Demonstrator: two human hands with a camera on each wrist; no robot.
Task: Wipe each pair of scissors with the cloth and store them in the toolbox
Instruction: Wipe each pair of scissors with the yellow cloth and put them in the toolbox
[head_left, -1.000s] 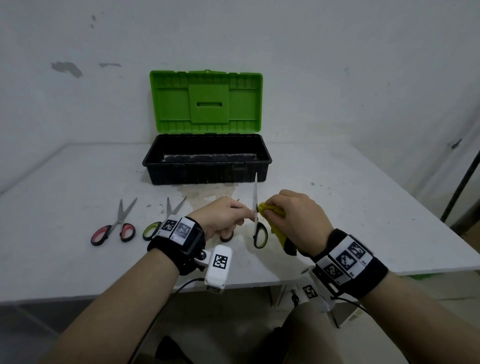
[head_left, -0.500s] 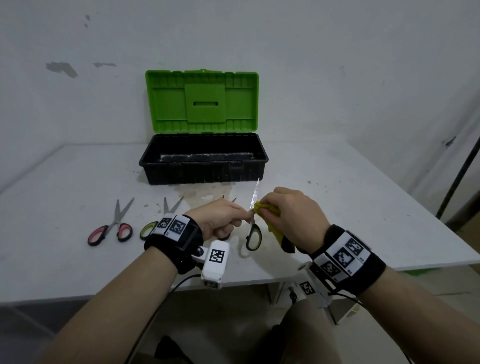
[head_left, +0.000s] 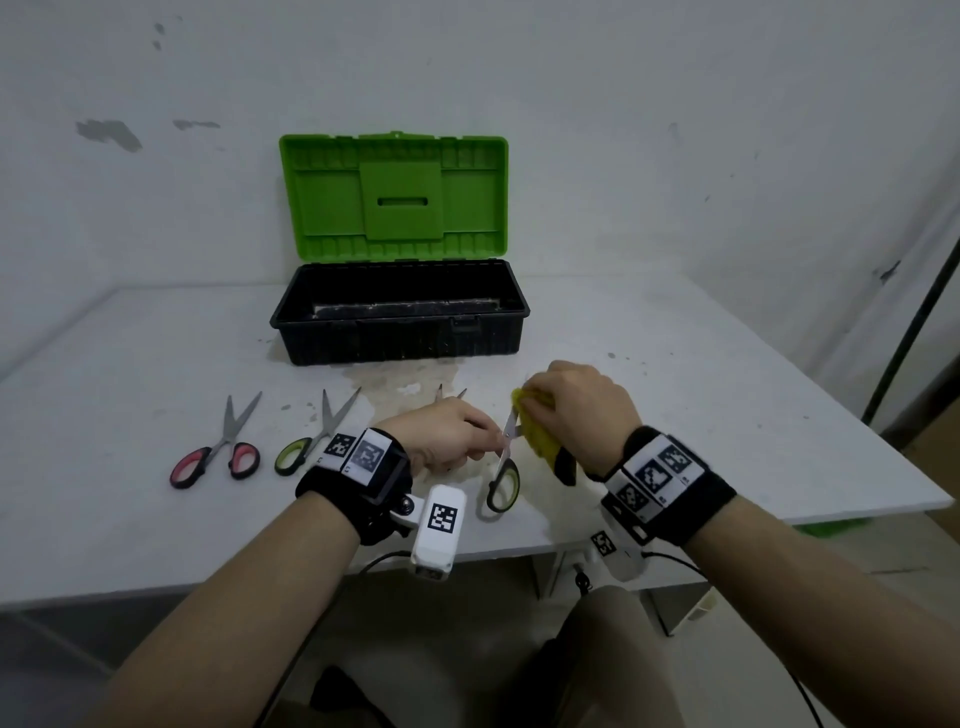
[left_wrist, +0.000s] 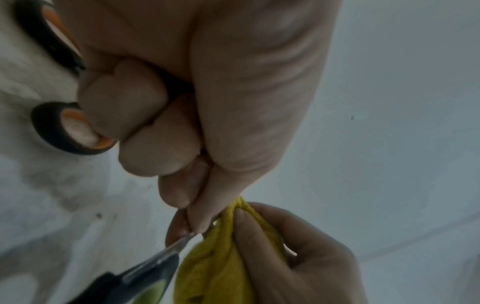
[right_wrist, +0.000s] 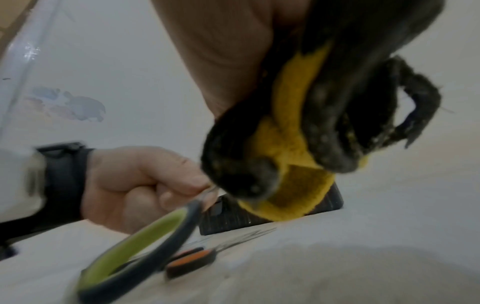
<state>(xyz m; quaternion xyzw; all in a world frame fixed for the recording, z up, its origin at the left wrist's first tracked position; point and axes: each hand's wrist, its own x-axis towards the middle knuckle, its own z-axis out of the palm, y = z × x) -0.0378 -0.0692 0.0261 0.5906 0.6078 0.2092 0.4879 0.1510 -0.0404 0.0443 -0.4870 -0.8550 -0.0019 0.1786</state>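
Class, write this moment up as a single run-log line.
step: wiping | left hand: pinches green-handled scissors | right hand: rubs yellow cloth along blades | toolbox: open, no scissors visible inside | three pairs on table

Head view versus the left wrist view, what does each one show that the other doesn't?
Only the head view shows the open green-lidded toolbox, the pink-handled scissors and a green-handled pair lying on the table. Only the left wrist view shows orange-handled scissors behind the fingers. Both show the left hand pinching the held green-handled scissors while the right hand wraps the yellow cloth round the blades.
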